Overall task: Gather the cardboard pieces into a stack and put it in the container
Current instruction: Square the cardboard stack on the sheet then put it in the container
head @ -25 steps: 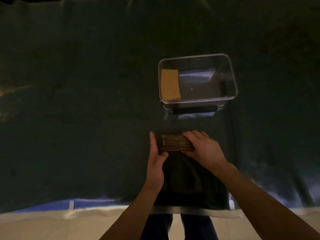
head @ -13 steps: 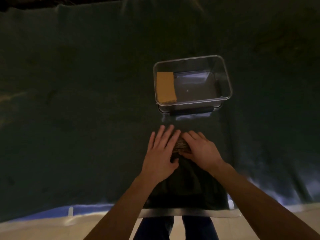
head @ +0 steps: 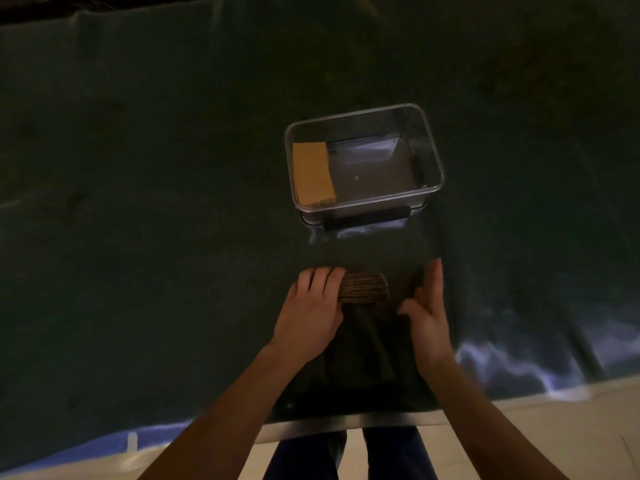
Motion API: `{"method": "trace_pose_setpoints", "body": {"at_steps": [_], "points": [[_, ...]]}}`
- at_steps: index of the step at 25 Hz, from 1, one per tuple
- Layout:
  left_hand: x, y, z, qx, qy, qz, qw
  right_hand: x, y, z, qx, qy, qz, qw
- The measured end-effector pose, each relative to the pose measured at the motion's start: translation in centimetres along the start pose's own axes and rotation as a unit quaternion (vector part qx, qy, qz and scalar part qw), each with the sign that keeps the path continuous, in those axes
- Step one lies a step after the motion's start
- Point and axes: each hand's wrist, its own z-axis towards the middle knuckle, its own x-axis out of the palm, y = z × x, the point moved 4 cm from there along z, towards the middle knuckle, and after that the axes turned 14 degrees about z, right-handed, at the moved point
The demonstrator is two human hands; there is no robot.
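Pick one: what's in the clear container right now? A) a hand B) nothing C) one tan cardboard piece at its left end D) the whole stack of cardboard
C: a single tan cardboard piece lies at the left end of the clear container; the stack sits on the cloth near the left hand.

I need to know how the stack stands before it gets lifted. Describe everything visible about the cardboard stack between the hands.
The cardboard stack is a compact brown block of many thin pieces pressed together, their ridged edges showing as fine lines. It rests on the dark cloth, nearer the person than the clear container. Its right end looks slightly rounded, so the pieces seem not quite flush. The left hand has its fingers against the stack's left end; the right hand is held open to the right, apart from it.
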Motion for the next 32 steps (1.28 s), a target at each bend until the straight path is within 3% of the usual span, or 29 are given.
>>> {"method": "trace_pose_setpoints", "body": {"at_steps": [4, 7, 11, 27, 29, 32], "points": [[-0.2, 0.3, 0.2, -0.002, 0.025, -0.003, 1.000, 2.1, -2.2, -0.5, 0.040, 0.093, -0.073, 0.992], [-0.4, 0.3, 0.2, 0.003, 0.030, -0.004, 1.000, 2.2, -1.9, -0.2, 0.040, 0.063, -0.078, 0.994], [-0.4, 0.5, 0.3, 0.000, 0.033, -0.009, 0.999, 2.5, -2.3, 0.2, 0.064, 0.089, -0.096, 0.989], [-0.1, 0.5, 0.3, -0.001, 0.036, -0.057, 0.998, 4.3, -1.2, 1.7, -0.033, 0.143, -0.277, 0.950], [-0.3, 0.4, 0.4, 0.015, 0.041, -0.046, 0.998, 4.4, -0.3, 1.9, -0.089, 0.145, -0.417, 0.893], [-0.9, 0.4, 0.4, 0.020, 0.048, -0.026, 0.998, 6.1, 1.3, 2.0, -0.245, 0.135, -0.635, 0.720]]}}
